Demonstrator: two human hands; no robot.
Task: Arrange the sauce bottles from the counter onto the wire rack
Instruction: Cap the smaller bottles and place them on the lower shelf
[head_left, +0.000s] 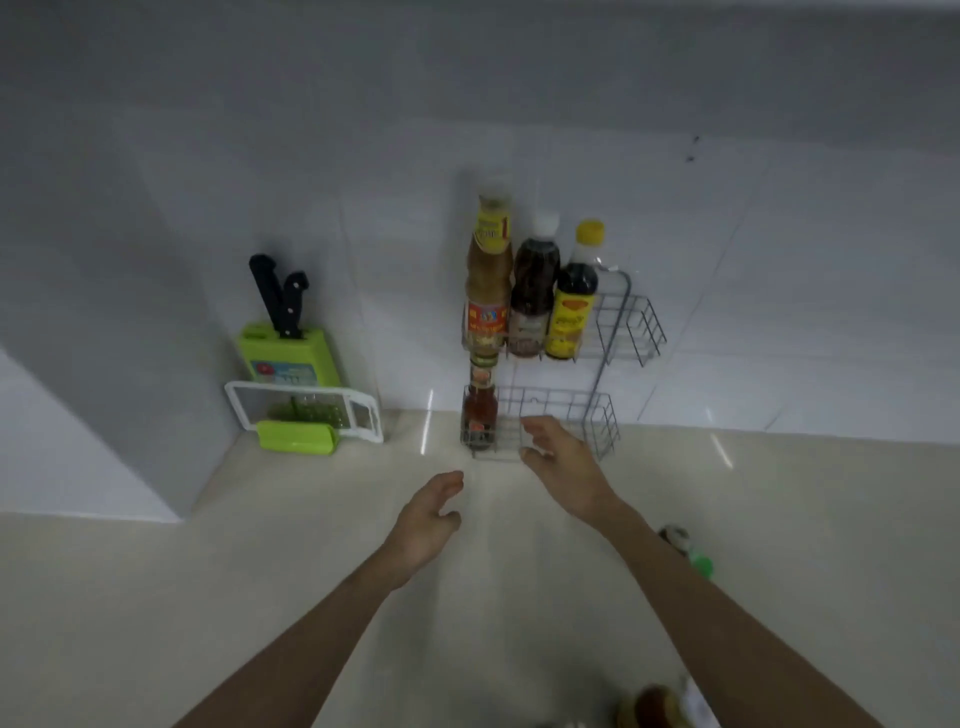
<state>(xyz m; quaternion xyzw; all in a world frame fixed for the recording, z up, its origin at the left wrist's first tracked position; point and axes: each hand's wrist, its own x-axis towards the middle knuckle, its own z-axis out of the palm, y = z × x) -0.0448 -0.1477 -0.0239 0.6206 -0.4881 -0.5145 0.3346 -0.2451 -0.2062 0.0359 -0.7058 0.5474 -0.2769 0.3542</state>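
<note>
A two-tier wire rack (631, 332) stands against the white wall. Its upper basket holds three bottles: a tall tan sauce bottle (487, 280), a dark bottle with a white cap (534, 291) and a dark bottle with a yellow cap and label (574, 296). A small red sauce bottle (479, 405) stands at the left end of the lower basket. My right hand (558, 460) hovers empty, fingers relaxed, in front of the lower basket. My left hand (428, 517) is open above the counter, holding nothing.
A green knife block (283, 348) with black handles and a white-and-green grater (306, 415) sit at the left by the wall corner. A bottle with a green cap (691, 551) lies right of my right arm. Another bottle (654, 706) shows at the bottom edge.
</note>
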